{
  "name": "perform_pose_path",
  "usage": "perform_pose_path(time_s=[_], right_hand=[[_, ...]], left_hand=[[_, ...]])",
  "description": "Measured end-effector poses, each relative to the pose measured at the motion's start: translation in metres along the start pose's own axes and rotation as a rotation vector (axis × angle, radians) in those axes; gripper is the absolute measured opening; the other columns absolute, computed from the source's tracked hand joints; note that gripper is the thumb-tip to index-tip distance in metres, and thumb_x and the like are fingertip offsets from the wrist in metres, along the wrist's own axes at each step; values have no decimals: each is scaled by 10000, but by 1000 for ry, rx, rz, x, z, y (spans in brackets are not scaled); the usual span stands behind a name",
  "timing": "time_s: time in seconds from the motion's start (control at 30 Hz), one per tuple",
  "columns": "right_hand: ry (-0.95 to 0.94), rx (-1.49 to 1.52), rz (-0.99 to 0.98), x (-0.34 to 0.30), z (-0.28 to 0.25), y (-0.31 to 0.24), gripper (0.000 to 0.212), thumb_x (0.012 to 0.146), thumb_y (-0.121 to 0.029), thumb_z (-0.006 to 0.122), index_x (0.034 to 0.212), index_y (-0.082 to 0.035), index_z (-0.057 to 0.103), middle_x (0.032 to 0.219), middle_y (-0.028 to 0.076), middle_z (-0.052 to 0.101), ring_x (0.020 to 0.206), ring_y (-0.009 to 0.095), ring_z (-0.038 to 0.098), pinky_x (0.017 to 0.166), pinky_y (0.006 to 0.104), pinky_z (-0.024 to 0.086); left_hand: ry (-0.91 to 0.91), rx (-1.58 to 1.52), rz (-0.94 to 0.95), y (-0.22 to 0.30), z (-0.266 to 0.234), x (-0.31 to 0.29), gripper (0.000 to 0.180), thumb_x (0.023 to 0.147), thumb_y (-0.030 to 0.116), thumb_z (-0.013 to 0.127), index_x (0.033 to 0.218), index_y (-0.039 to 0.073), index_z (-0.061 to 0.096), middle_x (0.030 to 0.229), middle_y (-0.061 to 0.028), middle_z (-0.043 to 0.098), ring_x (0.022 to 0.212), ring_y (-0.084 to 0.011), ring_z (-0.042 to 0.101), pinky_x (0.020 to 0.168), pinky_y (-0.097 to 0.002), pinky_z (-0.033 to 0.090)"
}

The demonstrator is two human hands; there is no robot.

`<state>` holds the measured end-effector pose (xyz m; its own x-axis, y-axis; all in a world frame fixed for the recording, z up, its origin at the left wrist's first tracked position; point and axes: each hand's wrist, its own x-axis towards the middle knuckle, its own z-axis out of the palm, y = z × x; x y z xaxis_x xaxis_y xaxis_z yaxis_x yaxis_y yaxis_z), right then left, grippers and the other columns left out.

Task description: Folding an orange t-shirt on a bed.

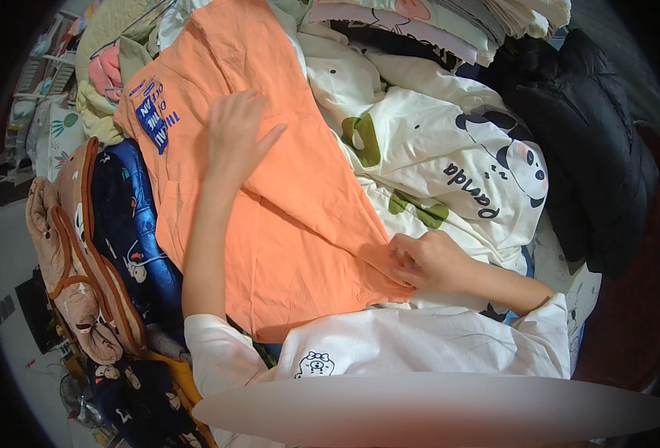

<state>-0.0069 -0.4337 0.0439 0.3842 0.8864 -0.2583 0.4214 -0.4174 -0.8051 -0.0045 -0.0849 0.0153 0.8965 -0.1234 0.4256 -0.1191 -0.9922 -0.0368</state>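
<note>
An orange shirt [300,216] with blue printing lies spread out in front of me, its right side slanting down toward me. My left hand [237,131] rests over its upper part, fingers stretched and thumb apart. At the lower right edge of the shirt, my right hand [423,260] has its fingers curled and pinched on the cloth. Beneath and to the right lies white cloth [449,157] with a panda print and green patches.
A stack of folded clothes [412,30] stands at the far side. A black puffy jacket [576,142] lies at the right. On the left are a brown-trimmed beige garment [80,261] and a dark blue patterned one [113,201]. Pale yellow cloth [98,45] sits far left.
</note>
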Motion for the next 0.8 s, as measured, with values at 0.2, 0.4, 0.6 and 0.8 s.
perform_pose_path(time_s=[0.2, 0.4, 0.6, 0.8], right_hand=[[-89, -153, -38, 9, 9, 2, 172, 791, -209, 644, 717, -55, 622, 561, 126, 589, 543, 316, 606, 512, 410, 463], [-64, -15, 7, 1, 11, 9, 160, 771, -205, 659, 715, -56, 643, 593, 126, 616, 563, 315, 615, 531, 414, 466], [-76, -4, 63, -1, 9, 6, 206, 767, -255, 688, 719, -60, 642, 625, 109, 644, 567, 303, 624, 533, 396, 475], [-151, -240, -40, 5, -1, 2, 269, 770, -302, 730, 723, -68, 606, 624, 61, 631, 540, 274, 607, 508, 384, 441]], left_hand=[[-168, -50, 26, 19, 57, 7, 323, 811, 314, 711, 964, 56, 592, 849, -74, 613, 892, -233, 569, 874, -385, 399], [-58, -36, 92, 11, 79, 12, 235, 906, 295, 629, 830, 92, 537, 658, -60, 549, 650, -228, 549, 726, -360, 413], [-60, -43, 40, 11, 88, 20, 259, 938, 302, 598, 824, 88, 505, 573, -72, 520, 483, -259, 523, 565, -359, 404], [-54, 57, 73, 6, 105, 12, 258, 936, 306, 596, 831, 92, 496, 582, -73, 536, 497, -246, 540, 570, -349, 386]])
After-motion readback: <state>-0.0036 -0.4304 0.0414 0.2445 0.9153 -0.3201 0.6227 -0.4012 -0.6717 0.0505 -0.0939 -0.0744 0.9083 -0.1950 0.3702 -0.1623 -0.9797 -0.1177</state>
